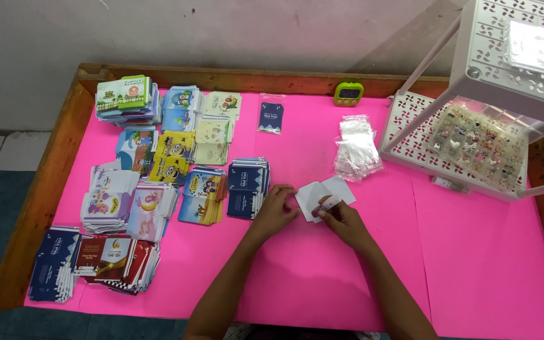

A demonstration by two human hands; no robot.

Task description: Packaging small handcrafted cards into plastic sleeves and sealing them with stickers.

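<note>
White cards (322, 195) on pink table (322, 277), pinched at left edge by left hand (276, 211), pressed at lower right by right hand (342, 220) gripping small tube (326, 204). Beyond cards, clear sleeves (357, 148); farther, green timer (348, 94). Left of cards, printed card stacks (158, 182).

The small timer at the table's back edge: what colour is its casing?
Lime green, with a dark screen; the timer shows best in the head view, resting on the pink table.

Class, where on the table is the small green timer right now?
In the head view, the green timer sits at the table's far edge, just behind the pile of clear plastic bags and left of the white rack.
</note>
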